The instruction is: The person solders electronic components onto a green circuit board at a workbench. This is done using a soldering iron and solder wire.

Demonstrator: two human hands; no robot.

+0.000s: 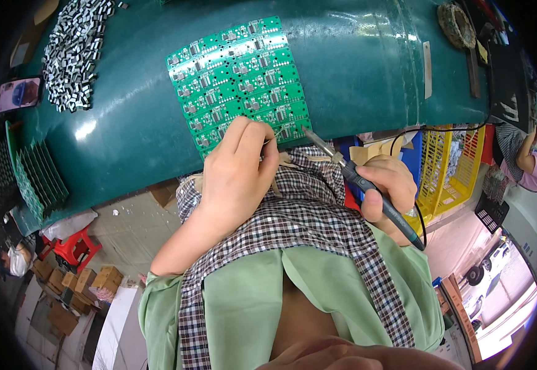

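Observation:
A panel of green circuit boards (237, 80), joined in rows and carrying small parts, lies flat near the front edge of the table. Over its near edge my left hand (239, 163) is closed, thumb and fingers pinching a thin strand of solder wire (279, 133). My right hand (392, 185) grips the dark handle of a soldering iron (367, 185), to the right of the panel. The iron's tip points up and left at the panel's near right corner. Whether it touches the board cannot be made out. My left hand hides part of the lower left boards.
On the green table (361, 74), a pile of small metal-and-black parts (77, 52) lies far left, beside a phone (20, 94). Boards stand in a rack (40, 176) at left. A flat strip (427, 69) and a brown ring (456, 26) lie right. Yellow crates (450, 163) stand below right.

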